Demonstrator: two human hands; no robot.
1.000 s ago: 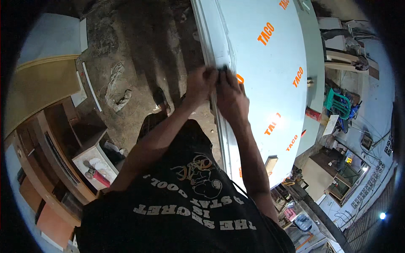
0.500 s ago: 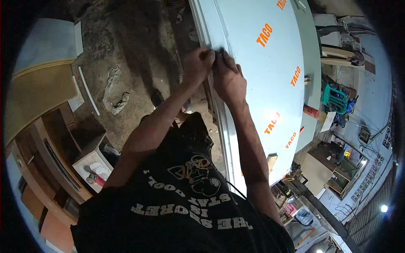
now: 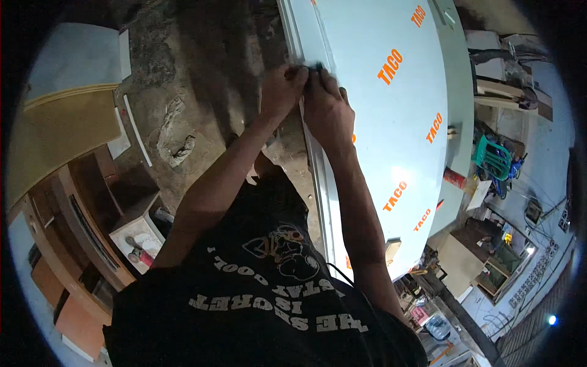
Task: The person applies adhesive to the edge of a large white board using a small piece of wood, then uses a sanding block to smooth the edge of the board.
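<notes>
A large white panel (image 3: 361, 122) with orange lettering on its surface lies in front of me and to the right. Along its left side runs a pale edge (image 3: 324, 183). At that edge my left hand (image 3: 281, 93) is closed, with thumb and fingers pinched together. My right hand (image 3: 329, 113) is beside it, over the panel's border, its fingers curled. Between the fingertips of both hands shows a small dark object (image 3: 314, 67), mostly covered, and its kind cannot be made out.
A piece of light wood (image 3: 392, 249) lies on the panel near my right forearm. Wooden cabinet parts (image 3: 85, 226) and a tan board (image 3: 67, 131) stand at the left. Crumpled cloth (image 3: 174, 137) is on the floor. A green plastic chair (image 3: 493, 155) stands at the far right.
Both hands have shifted slightly away from me along the panel's edge, still close together. The view has turned a little, so the panel and its surroundings sit slightly differently.
</notes>
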